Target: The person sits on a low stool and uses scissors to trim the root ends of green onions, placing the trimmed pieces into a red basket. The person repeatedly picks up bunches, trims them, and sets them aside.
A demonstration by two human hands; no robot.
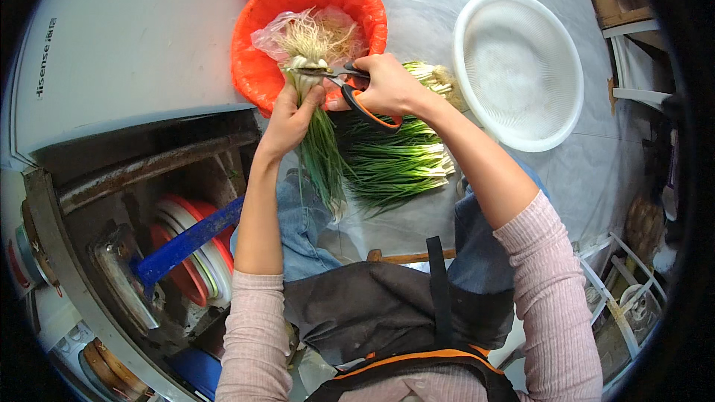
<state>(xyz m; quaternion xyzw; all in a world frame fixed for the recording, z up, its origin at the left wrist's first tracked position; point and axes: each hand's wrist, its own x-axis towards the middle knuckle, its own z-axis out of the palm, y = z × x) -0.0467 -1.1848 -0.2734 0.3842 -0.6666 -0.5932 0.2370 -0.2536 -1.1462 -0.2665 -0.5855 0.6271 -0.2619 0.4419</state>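
A bunch of green onions (318, 139) is gripped in my left hand (293, 114), its pale roots pointing up and its green leaves hanging down. My right hand (385, 84) holds scissors (373, 114) with black and orange handles. Their blades lie across the white stems just below the bulbs, above my left hand. Behind the roots stands a bin (254, 56) lined with a red plastic bag, holding cut roots (338, 33) and a clear plastic bag (268, 36). More green onions (402, 167) lie on the floor under my right wrist, white ends to the right.
A white plastic colander (514, 67) sits on the grey tiled floor (558, 178) at the right. On the left are a white Hisense appliance (139, 39) and a low shelf with stacked basins (195, 257) and a blue handle (190, 240). A metal rack (620, 307) stands at lower right.
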